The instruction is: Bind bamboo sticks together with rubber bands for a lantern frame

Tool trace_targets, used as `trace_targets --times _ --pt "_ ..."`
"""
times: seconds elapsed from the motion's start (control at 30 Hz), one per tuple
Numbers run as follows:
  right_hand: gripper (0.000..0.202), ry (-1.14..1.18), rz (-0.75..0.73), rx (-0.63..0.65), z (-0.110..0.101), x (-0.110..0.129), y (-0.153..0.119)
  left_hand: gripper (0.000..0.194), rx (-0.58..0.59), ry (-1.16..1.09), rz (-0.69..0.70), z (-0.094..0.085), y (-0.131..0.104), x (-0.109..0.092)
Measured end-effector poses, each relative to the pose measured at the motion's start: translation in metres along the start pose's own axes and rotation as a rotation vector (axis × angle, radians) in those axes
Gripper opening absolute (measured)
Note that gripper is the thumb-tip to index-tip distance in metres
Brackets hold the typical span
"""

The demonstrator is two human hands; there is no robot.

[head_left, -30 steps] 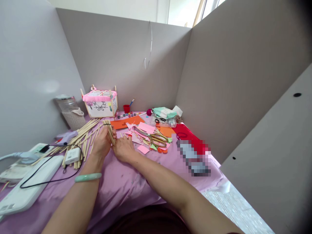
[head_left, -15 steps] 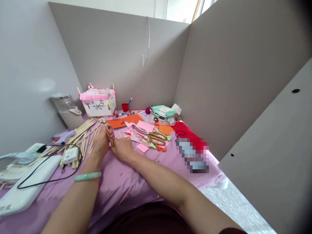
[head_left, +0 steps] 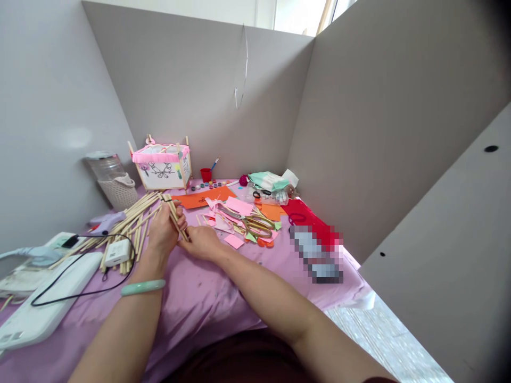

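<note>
A small bundle of thin wooden sticks (head_left: 174, 214) slants between my hands, with a dark band near its far end. My left hand (head_left: 163, 230), a pale green bangle (head_left: 142, 288) on its wrist, is closed around the bundle. At the near end, my right hand (head_left: 202, 242) pinches the sticks with its fingers closed. Many loose wooden sticks (head_left: 138, 226) lie spread to the left of my left hand. Gold-handled scissors (head_left: 255, 224) rest among pink paper scraps (head_left: 234, 241) to the right of my right hand.
At the back left stand a paper-sided lantern-like box (head_left: 162, 173) and a glass jar (head_left: 109, 178) in a knitted sleeve. A white charger (head_left: 117, 252), black cable and white power bank-like slab (head_left: 51, 303) lie left. Red felt (head_left: 307, 215) and a blurred-out phone-shaped object (head_left: 317, 258) lie right.
My left hand and the sticks have turned slightly, so more of the bundle's length shows. The right hand stays at the near end. The view has shifted a little.
</note>
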State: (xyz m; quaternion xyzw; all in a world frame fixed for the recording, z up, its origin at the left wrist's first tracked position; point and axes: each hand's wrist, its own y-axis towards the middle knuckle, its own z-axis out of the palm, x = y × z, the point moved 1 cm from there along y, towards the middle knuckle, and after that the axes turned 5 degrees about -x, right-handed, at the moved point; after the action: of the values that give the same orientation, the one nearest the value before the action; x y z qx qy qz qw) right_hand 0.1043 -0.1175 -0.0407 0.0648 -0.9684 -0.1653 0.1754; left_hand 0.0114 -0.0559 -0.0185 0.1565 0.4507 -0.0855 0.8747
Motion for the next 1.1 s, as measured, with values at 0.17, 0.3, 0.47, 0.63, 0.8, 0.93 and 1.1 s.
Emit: trace_targets --times 0.17,0.3,0.47,0.63,0.8,0.93,1.1 --pt "0.041 -0.07 0.041 -0.048 0.001 -0.003 0.001 0.023 0.045 0.137 0.063 0.007 -0.006 0.003" --pt "0.044 -0.07 0.081 -0.067 0.002 -0.005 0.002 0.028 -0.005 0.274 0.149 0.006 -0.007 0.004" --pt "0.041 -0.027 0.007 -0.053 0.002 -0.002 0.002 0.023 -0.01 0.25 0.245 0.005 -0.005 0.003" --pt "0.039 -0.049 0.033 -0.045 0.004 -0.001 0.003 0.027 0.037 0.185 0.175 0.007 -0.006 -0.001" --pt "0.037 -0.08 -0.002 -0.052 0.007 0.0 0.003 0.052 0.048 0.032 0.107 0.005 -0.004 -0.007" --pt "0.037 -0.088 -0.018 -0.066 0.009 0.0 0.002 0.051 0.094 0.048 0.077 0.006 -0.002 -0.007" --pt "0.037 -0.096 -0.016 -0.068 0.008 0.001 0.002 0.042 0.077 0.099 0.116 0.01 -0.003 -0.01"
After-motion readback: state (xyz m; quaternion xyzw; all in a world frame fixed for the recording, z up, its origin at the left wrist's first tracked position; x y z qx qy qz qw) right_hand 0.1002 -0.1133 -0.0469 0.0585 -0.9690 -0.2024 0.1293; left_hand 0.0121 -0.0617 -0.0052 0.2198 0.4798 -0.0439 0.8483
